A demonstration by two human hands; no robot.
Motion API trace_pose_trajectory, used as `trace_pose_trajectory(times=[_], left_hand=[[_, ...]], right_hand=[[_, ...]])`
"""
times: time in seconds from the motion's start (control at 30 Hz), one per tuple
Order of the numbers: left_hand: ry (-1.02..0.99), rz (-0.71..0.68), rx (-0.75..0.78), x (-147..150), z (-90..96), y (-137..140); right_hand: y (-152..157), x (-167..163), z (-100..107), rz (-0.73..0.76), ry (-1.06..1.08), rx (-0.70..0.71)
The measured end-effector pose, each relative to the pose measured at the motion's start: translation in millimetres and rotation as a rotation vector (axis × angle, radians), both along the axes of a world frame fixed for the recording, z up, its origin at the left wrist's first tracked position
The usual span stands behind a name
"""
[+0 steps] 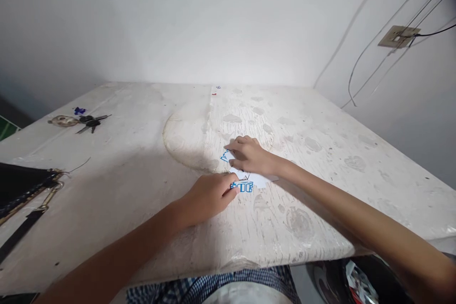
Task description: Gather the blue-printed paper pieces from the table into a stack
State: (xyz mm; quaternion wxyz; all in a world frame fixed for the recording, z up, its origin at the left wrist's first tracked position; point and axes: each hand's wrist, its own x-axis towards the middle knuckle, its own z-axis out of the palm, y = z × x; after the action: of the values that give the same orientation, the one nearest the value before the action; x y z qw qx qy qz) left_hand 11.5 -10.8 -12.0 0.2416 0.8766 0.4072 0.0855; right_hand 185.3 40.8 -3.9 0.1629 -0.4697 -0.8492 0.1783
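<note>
A piece of white paper (259,180) with blue marker drawing lies near the middle of the table, partly folded or in overlapping pieces; I cannot tell which. My left hand (213,195) pinches its near edge, where a row of blue box-like shapes shows beside the thumb. Just beyond, my right hand (249,154) rests over the far part, its fingers curled and closed on the paper near another blue-drawn corner. Both hands cover much of the paper, so its full outline is hidden.
The table (142,228) has a stained, plastic-like cover. Keys (91,122) with a fob lie at the left, near a black bag (24,187) with a strap and clasp. Behind is a white wall; at right, a socket (399,37) with hanging wires. A dark bin (377,275) stands below the near right edge.
</note>
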Motion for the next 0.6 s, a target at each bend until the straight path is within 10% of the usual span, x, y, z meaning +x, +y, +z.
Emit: trace_pose_trajectory(times=[0.6], left_hand=[[-0.031, -0.035, 0.059, -1.0, -3.8, 0.5]], right_hand=[[16.6, -8.9, 12.6, 0.060, 0.006, -0.228]])
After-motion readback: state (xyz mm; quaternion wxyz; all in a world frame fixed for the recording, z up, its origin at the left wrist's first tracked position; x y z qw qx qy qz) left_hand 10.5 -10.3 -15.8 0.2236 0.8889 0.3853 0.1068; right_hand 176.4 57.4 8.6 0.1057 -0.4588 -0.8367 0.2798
